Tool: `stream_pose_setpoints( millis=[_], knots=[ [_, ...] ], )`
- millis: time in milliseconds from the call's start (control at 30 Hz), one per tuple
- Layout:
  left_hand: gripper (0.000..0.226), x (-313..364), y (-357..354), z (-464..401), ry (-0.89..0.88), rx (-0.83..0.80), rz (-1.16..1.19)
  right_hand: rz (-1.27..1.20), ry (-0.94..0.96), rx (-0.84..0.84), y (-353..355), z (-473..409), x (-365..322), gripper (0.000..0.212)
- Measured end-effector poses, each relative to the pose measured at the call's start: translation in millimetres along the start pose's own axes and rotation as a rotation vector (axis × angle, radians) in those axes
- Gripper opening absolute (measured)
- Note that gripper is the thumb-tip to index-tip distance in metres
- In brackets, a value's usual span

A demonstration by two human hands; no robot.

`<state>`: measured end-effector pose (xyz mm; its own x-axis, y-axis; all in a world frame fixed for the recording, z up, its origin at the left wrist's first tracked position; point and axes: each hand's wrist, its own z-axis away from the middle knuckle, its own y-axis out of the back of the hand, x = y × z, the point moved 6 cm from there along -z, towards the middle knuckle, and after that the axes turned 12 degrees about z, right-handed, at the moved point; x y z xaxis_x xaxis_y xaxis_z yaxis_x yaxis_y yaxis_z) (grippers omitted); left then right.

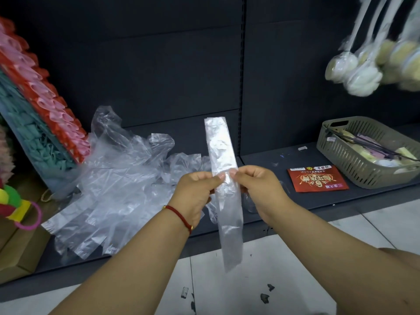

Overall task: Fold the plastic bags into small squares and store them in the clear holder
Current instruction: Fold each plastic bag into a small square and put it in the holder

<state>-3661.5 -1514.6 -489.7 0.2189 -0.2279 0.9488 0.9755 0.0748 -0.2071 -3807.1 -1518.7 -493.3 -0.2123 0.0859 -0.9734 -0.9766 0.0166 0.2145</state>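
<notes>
We face a dark shelf [318, 201] that carries everything here. Across its left half sprawls a heap of loose plastic bags [118, 178], crumpled and waiting their turn, we judge. At the right stands a slatted basket [363, 164], and nearer us lies a red packet [317, 178]; no clear holder shows itself. In front of the shelf we hold one bag already narrowed into a long strip [225, 189] — upright, one end rising above our fingers, the other dangling toward the floor tiles. Our left hand [197, 192] and right hand [256, 187] each pinch the strip at its middle, thumbs close together — likely to keep the layers aligned for a crosswise fold.
</notes>
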Motion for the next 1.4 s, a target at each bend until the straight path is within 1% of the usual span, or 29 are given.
stream_pose_setpoints(
  millis=[67, 167, 300, 367, 400, 500, 533, 567, 600, 667, 733, 800, 833, 900, 1000, 1067, 1100, 1200, 1233, 1333, 1400],
  knots=[
    [0.02, 3.9, 1.7, 0.5, -0.02, 0.032, 0.016, -0.008, -0.05, -0.032, -3.0, -0.6, 4.6, 0.03],
    [0.014, 2.0, 2.7, 2.2, 0.007, 0.043, 0.023, -0.027, -0.091, -0.041, -2.7, 0.4, 6.3, 0.027],
    [0.012, 3.1, 2.9, 3.4, -0.021, 0.081, 0.043, 0.005, -0.053, -0.04, 0.3, 1.5, 0.8, 0.031],
    [0.02, 10.2, 3.3, 3.9, -0.097, 0.093, 0.015, 0.006, -0.033, -0.033, 3.6, 1.6, -4.1, 0.031],
    [0.027, 15.7, 3.7, 5.1, -0.168, 0.08, -0.017, -0.007, -0.037, -0.046, 5.0, 1.0, -5.9, 0.029],
    [0.036, 34.0, -3.0, 12.3, -0.424, -0.035, -0.252, -0.066, -0.067, -0.13, 6.4, 0.8, -11.1, 0.022],
    [0.046, 34.7, -4.9, 13.5, -0.476, -0.077, -0.319, -0.082, -0.073, -0.146, 7.1, 0.6, -12.3, 0.021],
    [0.057, 35.0, -7.1, 16.0, -0.491, -0.107, -0.329, -0.096, -0.075, -0.149, 8.3, 0.1, -13.1, 0.022],
    [0.065, 34.0, -6.8, 16.8, -0.474, -0.121, -0.297, -0.107, -0.072, -0.143, 10.0, -0.6, -13.9, 0.023],
    [0.074, 32.0, -7.4, 17.0, -0.404, -0.157, -0.184, -0.111, -0.058, -0.139, 13.1, -0.8, -15.9, 0.023],
    [0.076, 27.6, -12.3, 15.9, -0.293, -0.237, -0.051, -0.079, -0.039, -0.154, 14.6, -0.1, -17.0, 0.019],
    [0.079, 22.4, -14.1, 12.1, -0.155, -0.239, 0.113, -0.052, -0.03, -0.16, 15.6, -0.6, -15.5, 0.016],
    [0.078, 20.8, -15.4, 11.9, -0.095, -0.236, 0.188, -0.051, -0.037, -0.155, 16.1, -1.5, -13.5, 0.016],
    [0.076, 18.4, -18.8, 11.8, -0.034, -0.262, 0.28, -0.067, -0.065, -0.137, 16.6, -4.2, -8.9, 0.016],
    [0.07, 14.5, -21.9, 12.5, -0.022, -0.278, 0.372, -0.115, -0.108, -0.119, 13.2, -6.7, -3.2, 0.014],
    [0.062, 12.4, -23.2, 12.9, -0.043, -0.258, 0.394, -0.155, -0.122, -0.123, 8.8, -6.2, -1.3, 0.014],
    [0.056, 11.5, -24.2, 13.2, -0.055, -0.253, 0.407, -0.173, -0.122, -0.127, 6.7, -5.7, -0.9, 0.014],
    [0.024, 9.6, -23.8, 12.2, -0.116, -0.243, 0.395, -0.212, -0.101, -0.127, 4.1, -4.9, -1.3, 0.015],
    [0.021, 8.7, -23.7, 12.1, -0.14, -0.248, 0.362, -0.217, -0.094, -0.115, 4.4, -5.4, -0.9, 0.015],
    [0.029, 5.5, -22.2, 9.9, -0.192, -0.232, 0.289, -0.223, -0.07, -0.072, 5.6, -5.7, -0.9, 0.019],
    [0.032, 5.6, -22.3, 9.0, -0.208, -0.218, 0.284, -0.241, -0.039, -0.056, 5.3, -4.6, -3.1, 0.015]
  ],
)
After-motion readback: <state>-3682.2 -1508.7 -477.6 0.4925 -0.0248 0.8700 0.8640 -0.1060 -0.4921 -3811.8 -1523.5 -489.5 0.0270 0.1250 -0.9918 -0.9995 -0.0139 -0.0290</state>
